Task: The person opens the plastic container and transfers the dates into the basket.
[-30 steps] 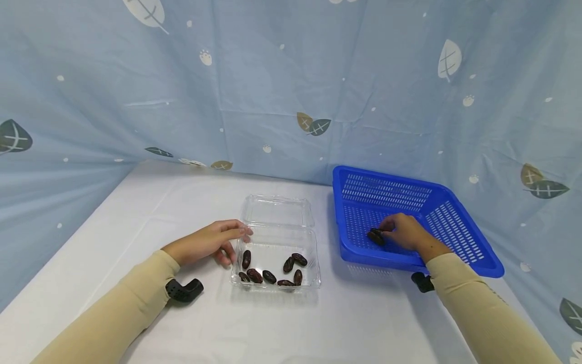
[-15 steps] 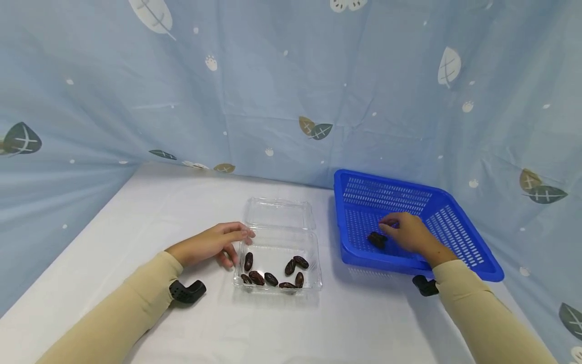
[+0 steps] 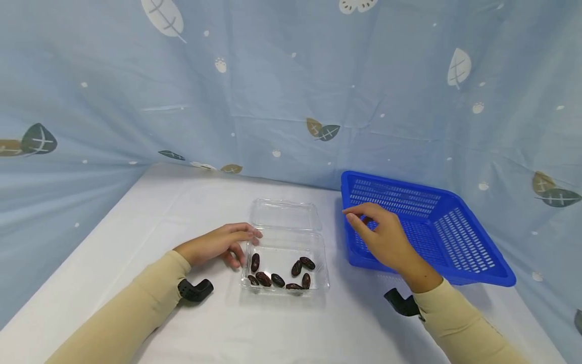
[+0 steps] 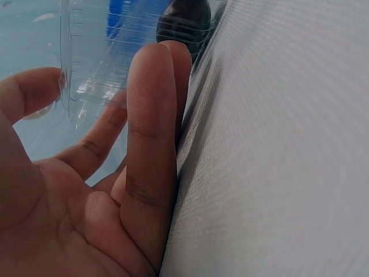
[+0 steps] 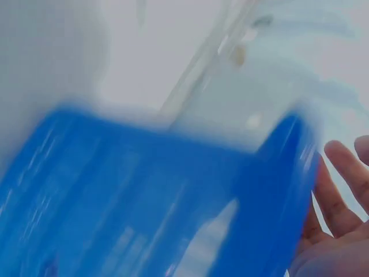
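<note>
A clear hinged plastic box [image 3: 287,245] stands with its lid [image 3: 286,213] laid back, and several dark dates [image 3: 278,280] lie in it, mostly near its front wall. My left hand [image 3: 223,243] rests against the box's left side, its upper fingers over the rim; in the left wrist view its lower fingers [image 4: 151,92] lie along the cloth beside the wall. My right hand [image 3: 384,240] hovers over the left rim of a blue plastic basket [image 3: 425,189], thumb and forefinger near each other. No date shows between them. The hand covers part of the basket floor.
White cloth [image 3: 191,328] covers the table. A blue leaf-print curtain [image 3: 254,86] hangs behind the table and at both sides. The basket stands close to the curtain, right of the box. Black wrist mounts [image 3: 195,290] stick out at both cuffs.
My right hand has risen off the dark dates in the basket and moved left to its rim; those dates no longer show. The left hand stays at the box. The view shifted slightly.
</note>
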`<action>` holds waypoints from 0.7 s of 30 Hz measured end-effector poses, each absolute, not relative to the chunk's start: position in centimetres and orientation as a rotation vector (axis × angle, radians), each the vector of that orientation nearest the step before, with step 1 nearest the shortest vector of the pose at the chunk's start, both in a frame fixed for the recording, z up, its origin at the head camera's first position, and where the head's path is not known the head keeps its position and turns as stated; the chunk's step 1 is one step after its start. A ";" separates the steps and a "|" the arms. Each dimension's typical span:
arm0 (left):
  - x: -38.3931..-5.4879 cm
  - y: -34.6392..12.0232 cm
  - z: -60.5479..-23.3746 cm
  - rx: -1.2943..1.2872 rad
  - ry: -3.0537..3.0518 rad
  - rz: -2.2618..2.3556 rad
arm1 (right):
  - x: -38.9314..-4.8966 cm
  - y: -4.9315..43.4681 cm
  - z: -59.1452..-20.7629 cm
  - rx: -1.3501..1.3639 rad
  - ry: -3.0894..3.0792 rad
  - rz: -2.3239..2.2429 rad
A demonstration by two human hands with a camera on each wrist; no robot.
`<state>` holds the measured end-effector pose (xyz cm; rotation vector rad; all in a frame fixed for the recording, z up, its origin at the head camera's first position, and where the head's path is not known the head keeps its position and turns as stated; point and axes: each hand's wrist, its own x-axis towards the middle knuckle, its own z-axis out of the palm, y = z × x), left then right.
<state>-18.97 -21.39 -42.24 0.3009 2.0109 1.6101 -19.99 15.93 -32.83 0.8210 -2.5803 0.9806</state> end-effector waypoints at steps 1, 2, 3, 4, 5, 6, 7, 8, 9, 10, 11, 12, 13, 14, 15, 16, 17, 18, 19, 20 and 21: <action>-19.0 -21.4 -42.3 0.298 2.009 1.612 | -19.6 15.1 -32.9 0.861 -2.562 1.009; -19.0 -21.3 -42.3 0.301 2.009 1.613 | -19.3 14.3 -33.0 0.900 -2.544 1.040; -19.0 -21.3 -42.3 0.305 2.010 1.615 | -19.0 13.6 -33.1 0.939 -2.524 1.073; -19.0 -21.3 -42.3 0.309 2.012 1.613 | -18.8 12.9 -33.2 0.978 -2.508 1.109; -19.0 -21.3 -42.3 0.311 2.013 1.614 | -18.7 12.1 -33.4 1.018 -2.488 1.139; -19.0 -21.3 -42.3 0.315 2.015 1.611 | -18.5 11.5 -33.6 1.050 -2.476 1.169; -18.9 -21.3 -42.2 0.318 2.016 1.611 | -18.5 10.8 -33.8 1.081 -2.463 1.198; -19.0 -21.3 -42.2 0.317 2.017 1.610 | -18.4 10.2 -33.9 1.102 -2.461 1.222; -19.0 -21.3 -42.1 0.313 2.016 1.610 | -18.4 9.7 -34.0 1.115 -2.465 1.244; -19.0 -21.3 -42.0 0.306 2.014 1.610 | -18.4 9.2 -34.2 1.125 -2.470 1.264; -19.0 -21.3 -42.0 0.301 2.009 1.612 | -18.5 8.7 -34.4 1.130 -2.477 1.283; -19.0 -21.2 -41.9 0.296 2.007 1.613 | -18.5 8.2 -34.6 1.130 -2.489 1.302; -19.0 -21.2 -41.8 0.290 2.003 1.616 | -18.6 7.7 -34.9 1.131 -2.498 1.323; -19.0 -21.1 -41.8 0.284 2.002 1.617 | -18.6 7.3 -35.1 1.128 -2.509 1.334; -19.0 -21.1 -41.7 0.283 2.002 1.617 | -18.6 6.8 -35.3 1.128 -2.511 1.352; -19.0 -21.1 -41.7 0.283 2.001 1.617 | -18.6 6.4 -35.5 1.130 -2.507 1.372; -18.9 -21.1 -41.7 0.283 2.003 1.616 | -18.6 6.0 -35.7 1.132 -2.507 1.394; -18.9 -21.0 -41.7 0.283 2.005 1.614 | -18.6 5.6 -35.9 1.132 -2.509 1.411; -18.9 -21.1 -41.8 0.281 2.003 1.614 | -18.6 5.2 -36.1 1.135 -2.510 1.431; -18.9 -21.0 -41.8 0.281 2.003 1.613 | -18.5 4.9 -36.3 1.136 -2.512 1.450; -18.9 -21.0 -41.8 0.282 2.002 1.611 | -18.4 4.6 -36.5 1.137 -2.513 1.473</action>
